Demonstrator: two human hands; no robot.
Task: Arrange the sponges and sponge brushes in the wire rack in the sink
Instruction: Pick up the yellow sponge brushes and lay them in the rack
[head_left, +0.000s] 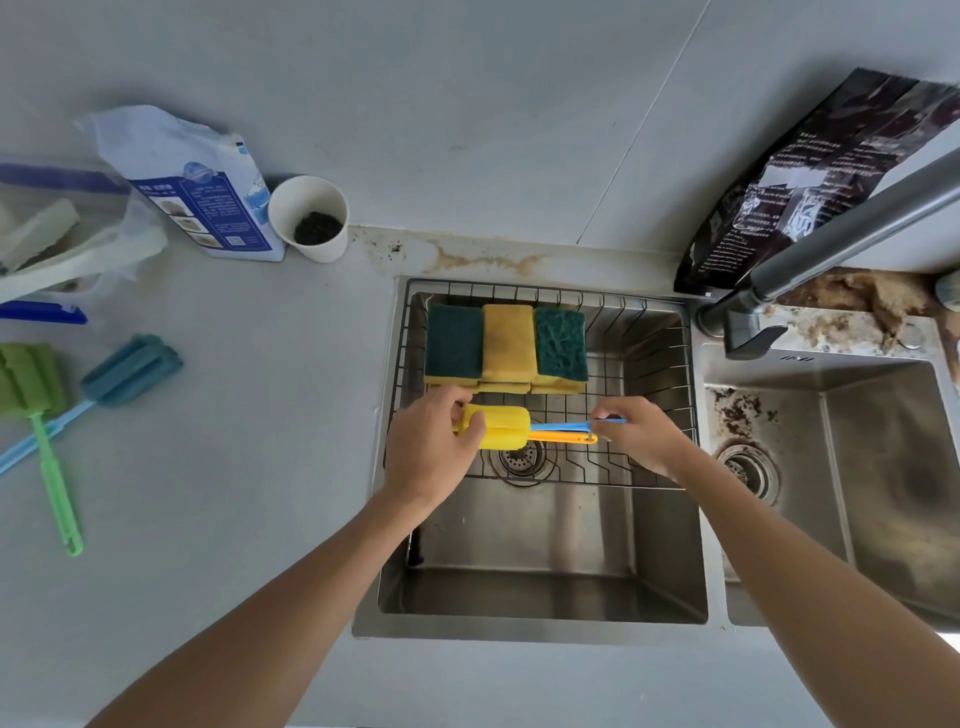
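Observation:
A black wire rack (660, 332) sits in the left sink basin (540, 592). Several green and yellow sponges (506, 345) lie side by side at its back left. My left hand (428, 449) grips the yellow foam head of a sponge brush (506, 426) over the rack's front. My right hand (641, 434) pinches the handle ends, orange and blue, so a second blue-handled brush (563, 426) lies beside the yellow one. On the counter to the left lie a green sponge brush (36, 410) and a blue sponge brush (119, 376).
A white paper cup (309, 218) and a blue-white bag (192, 182) stand behind the counter. A dark bag (810, 176) leans at the back right by the grey faucet (831, 244). A dirty second basin (841, 467) lies to the right.

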